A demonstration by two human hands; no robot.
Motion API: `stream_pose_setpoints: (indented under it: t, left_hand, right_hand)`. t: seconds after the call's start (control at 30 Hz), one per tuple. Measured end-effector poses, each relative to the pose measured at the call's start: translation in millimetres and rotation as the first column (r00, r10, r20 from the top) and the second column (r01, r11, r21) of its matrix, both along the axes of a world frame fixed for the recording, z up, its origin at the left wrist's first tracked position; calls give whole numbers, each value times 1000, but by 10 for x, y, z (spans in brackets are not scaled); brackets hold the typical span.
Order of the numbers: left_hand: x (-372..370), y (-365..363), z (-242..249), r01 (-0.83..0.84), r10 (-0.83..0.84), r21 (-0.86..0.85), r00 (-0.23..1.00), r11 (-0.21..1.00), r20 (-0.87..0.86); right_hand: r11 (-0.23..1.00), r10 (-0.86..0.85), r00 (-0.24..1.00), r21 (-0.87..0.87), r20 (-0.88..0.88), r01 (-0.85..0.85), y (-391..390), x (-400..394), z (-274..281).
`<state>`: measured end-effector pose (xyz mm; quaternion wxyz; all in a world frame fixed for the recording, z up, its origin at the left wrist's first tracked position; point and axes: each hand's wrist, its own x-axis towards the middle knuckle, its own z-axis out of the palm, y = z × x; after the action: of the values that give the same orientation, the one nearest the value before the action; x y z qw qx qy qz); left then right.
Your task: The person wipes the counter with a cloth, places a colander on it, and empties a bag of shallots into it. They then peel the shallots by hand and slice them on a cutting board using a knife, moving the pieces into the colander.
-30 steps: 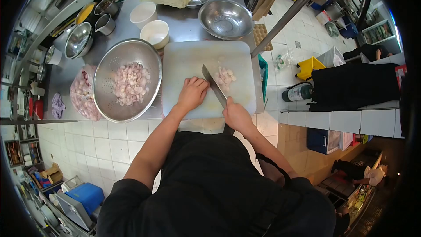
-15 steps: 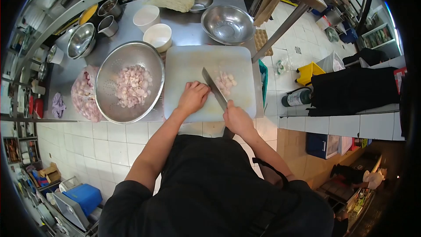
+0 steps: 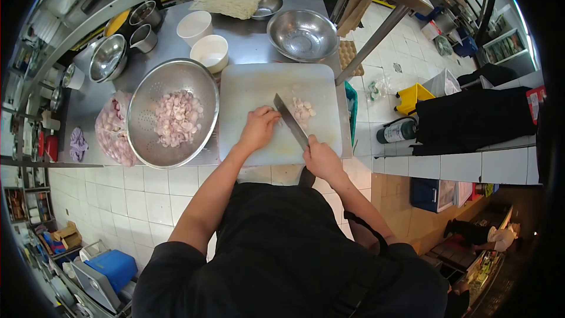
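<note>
At far left a clear bag (image 3: 112,127) of pink pieces lies against a metal colander (image 3: 203,85), which holds a heap of pale pink slices (image 3: 175,118). Both sit on a steel counter (image 3: 247,38). Just right of the colander lies a white cutting board (image 3: 259,85).

On the board's near half, the left hand (image 3: 258,130) rests with fingers curled down and close together, pressing on something beside the blade. What lies under those fingers is hidden, so the item being cut cannot be identified directly. The knife (image 3: 291,121) runs slantwise, edge down on the board, touching the left knuckles. The right hand (image 3: 321,159) is wrapped tight around the handle at the board's near edge; the handle itself is covered by the grip. Right of the blade sits a small pile of cut pieces (image 3: 303,109).

Judgement: slicing is under way, with the pile on the board small against the colander's heap. The next cut calls for the left fingertips to stay tucked clear of the edge.

The bag's contents are blurred by the plastic. Lens distortion obscures the frame's margins.
</note>
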<state>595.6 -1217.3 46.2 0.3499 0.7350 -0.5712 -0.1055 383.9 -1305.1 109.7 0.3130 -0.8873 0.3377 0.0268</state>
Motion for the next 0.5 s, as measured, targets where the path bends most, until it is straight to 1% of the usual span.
stream_pose_setpoints:
  t: [0.07, 0.1, 0.17, 0.2, 0.27, 0.4, 0.47, 0.5]
  left_hand:
    - [57, 40, -60, -21, 6, -113, 991, 993, -137]
    - [50, 60, -97, -21, 5, -110, 990, 994, -138]
    - [9, 108, -30, 7, -5, -102, 1000, 995, 19]
    - [-19, 118, 4, 6, -4, -102, 1000, 995, 18]
    - [-76, 112, 88, 17, -11, -53, 994, 998, 106]
    - [-71, 90, -13, -12, 19, -68, 994, 998, 108]
    - [-31, 79, -31, 18, -12, -62, 995, 998, 102]
    - [-15, 83, -37, 15, -9, -61, 995, 998, 99]
  right_hand:
    - [997, 40, 998, -67, -46, -43, 72, 25, 71]
    - [997, 39, 998, -65, -47, -42, 98, 30, 65]
    - [991, 62, 992, -111, -106, -74, 132, 43, 57]
    - [991, 63, 992, -111, -108, -75, 140, 50, 48]
    - [989, 71, 990, -123, -119, -86, 141, 64, 31]
    - [986, 93, 986, -121, -138, -111, 153, 80, 179]
    - [990, 73, 988, -107, -139, -89, 192, 89, 263]
    - [990, 76, 987, -105, -142, -92, 192, 78, 181]
